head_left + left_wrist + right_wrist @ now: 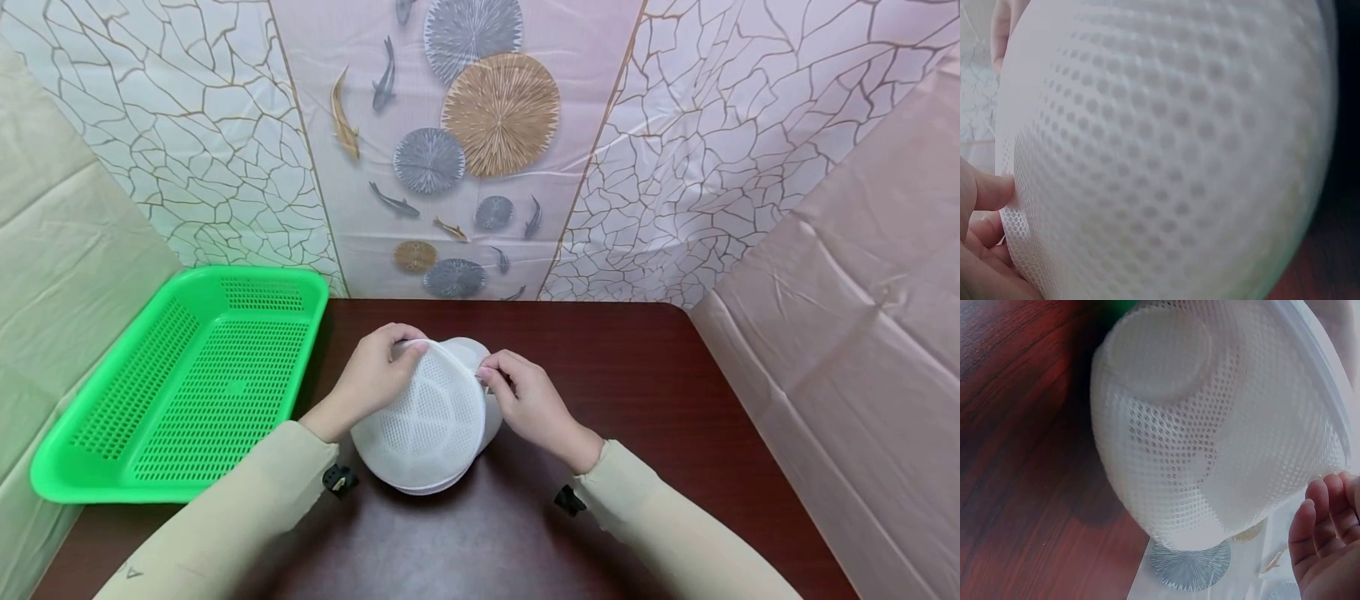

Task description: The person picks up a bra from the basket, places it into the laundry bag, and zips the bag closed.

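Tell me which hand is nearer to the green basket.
Left. The left hand holds the white mesh bag, right of the green basket; the right hand pinches the bag's right edge, farther from the basket.

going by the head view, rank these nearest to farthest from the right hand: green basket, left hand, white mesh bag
1. White mesh bag: touching the right hand, on its left side.
2. Left hand: across at the bag's upper left edge.
3. Green basket: farthest left, beyond the left hand.
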A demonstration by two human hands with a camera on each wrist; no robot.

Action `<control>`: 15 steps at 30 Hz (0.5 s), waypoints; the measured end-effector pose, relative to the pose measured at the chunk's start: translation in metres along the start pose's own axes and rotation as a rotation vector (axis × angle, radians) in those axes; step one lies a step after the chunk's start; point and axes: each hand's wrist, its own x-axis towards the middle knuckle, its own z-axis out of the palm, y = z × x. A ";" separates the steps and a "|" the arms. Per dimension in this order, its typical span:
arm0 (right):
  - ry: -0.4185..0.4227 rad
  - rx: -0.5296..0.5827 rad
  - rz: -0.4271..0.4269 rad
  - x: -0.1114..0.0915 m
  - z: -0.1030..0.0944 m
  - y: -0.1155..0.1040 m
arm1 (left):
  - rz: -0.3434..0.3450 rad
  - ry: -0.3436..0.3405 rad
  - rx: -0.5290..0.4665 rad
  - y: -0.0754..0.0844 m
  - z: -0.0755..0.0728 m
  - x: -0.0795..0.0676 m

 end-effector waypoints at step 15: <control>0.008 0.006 0.039 -0.001 0.000 -0.001 | 0.023 -0.095 0.004 0.006 -0.002 0.000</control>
